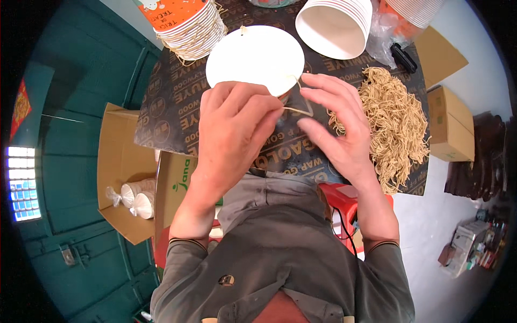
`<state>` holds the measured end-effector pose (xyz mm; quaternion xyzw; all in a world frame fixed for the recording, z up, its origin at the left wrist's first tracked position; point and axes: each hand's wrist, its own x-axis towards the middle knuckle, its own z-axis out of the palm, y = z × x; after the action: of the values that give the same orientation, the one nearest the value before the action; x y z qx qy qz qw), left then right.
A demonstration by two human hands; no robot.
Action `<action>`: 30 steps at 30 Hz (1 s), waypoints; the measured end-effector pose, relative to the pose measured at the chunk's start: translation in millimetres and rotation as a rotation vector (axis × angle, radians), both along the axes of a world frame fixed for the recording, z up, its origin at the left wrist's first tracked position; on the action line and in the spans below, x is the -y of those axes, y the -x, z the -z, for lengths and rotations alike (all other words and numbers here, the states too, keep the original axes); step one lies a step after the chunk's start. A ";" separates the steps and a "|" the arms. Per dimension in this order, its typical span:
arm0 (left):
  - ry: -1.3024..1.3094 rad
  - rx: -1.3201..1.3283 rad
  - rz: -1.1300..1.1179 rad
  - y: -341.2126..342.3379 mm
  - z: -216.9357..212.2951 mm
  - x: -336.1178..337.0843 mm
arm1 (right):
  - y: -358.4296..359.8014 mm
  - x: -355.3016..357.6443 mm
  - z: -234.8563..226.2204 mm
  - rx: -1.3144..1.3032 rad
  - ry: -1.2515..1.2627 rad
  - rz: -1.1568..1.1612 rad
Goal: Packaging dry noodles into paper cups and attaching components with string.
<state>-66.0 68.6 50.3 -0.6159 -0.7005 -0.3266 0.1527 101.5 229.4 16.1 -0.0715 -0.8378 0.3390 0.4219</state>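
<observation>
My left hand [234, 126] grips a white paper cup [256, 56] by its side, the cup's round white bottom facing up toward me. My right hand [336, 126] sits just right of it, fingers spread. A tan string loop [301, 105] runs taut between the fingertips of both hands, next to the cup's rim. Both hands hover over the dark printed board [172, 107] that serves as a tabletop.
A heap of tan string loops [393, 124] lies right of my right hand. Stacks of cups stand at the back: an orange-printed one with strings [188, 24] and a white one [336, 24]. Cardboard boxes sit left [121, 172] and right [449, 126]; a red stool [344, 199] below.
</observation>
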 end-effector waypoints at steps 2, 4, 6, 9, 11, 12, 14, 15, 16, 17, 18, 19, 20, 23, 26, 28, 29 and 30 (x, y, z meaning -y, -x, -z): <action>0.000 -0.029 0.005 -4.1 -0.1 1.4 | 3.2 7.4 -2.8 0.013 -0.031 -0.006; -0.015 -0.022 0.035 -7.6 1.6 2.2 | 4.0 8.3 6.2 0.034 -0.025 -0.042; -0.021 -0.019 0.045 -8.7 3.6 3.9 | 4.6 9.1 15.3 0.056 -0.017 -0.078; -0.017 -0.023 0.042 -10.7 3.9 7.2 | 3.0 11.9 24.4 0.015 0.260 -0.126; 0.006 -0.011 0.049 -11.9 4.6 8.9 | 2.7 12.7 25.9 0.008 0.284 -0.138; 0.007 -0.011 0.051 -11.5 4.7 8.9 | 2.2 12.9 26.5 0.003 0.307 -0.149; 0.004 -0.006 0.080 -8.9 3.9 9.4 | 0.6 12.6 26.6 0.020 0.295 -0.116; -0.020 -0.024 0.055 -5.4 2.1 9.7 | -0.2 12.7 27.0 0.037 0.283 -0.083; -0.044 -0.043 0.030 -1.7 -1.0 10.8 | -0.4 13.1 27.8 0.035 0.286 -0.081; -0.029 -0.026 -0.018 -0.1 -6.4 12.7 | 0.2 13.6 28.9 0.031 0.302 -0.019; -0.018 -0.004 -0.060 0.5 -11.1 10.5 | 1.0 14.1 30.1 0.028 0.318 0.043; -0.007 0.017 -0.103 2.8 -13.7 6.7 | 2.6 13.1 31.8 0.021 0.287 0.063; -0.031 0.030 -0.091 6.5 -11.2 2.0 | 4.9 13.9 32.5 0.021 0.289 0.064; 0.089 0.057 -0.027 24.0 1.8 3.5 | 15.5 18.1 32.4 -0.034 0.136 0.150; 0.113 0.186 -0.045 16.5 0.1 -2.1 | 23.8 19.0 33.3 -0.079 -0.046 0.213; 0.090 0.214 -0.046 10.0 1.5 -7.6 | 25.3 21.1 31.5 -0.074 -0.094 0.262; 0.061 0.238 -0.050 7.6 3.3 -10.3 | 28.0 19.6 34.4 -0.090 -0.115 0.277; 0.068 0.242 -0.044 6.1 5.6 -13.2 | 29.6 19.7 35.3 -0.084 -0.110 0.283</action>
<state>-72.1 81.9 44.7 -0.5611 -0.7379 -0.3712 0.0533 71.8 209.7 -19.2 -0.1512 -0.8184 0.2324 0.5034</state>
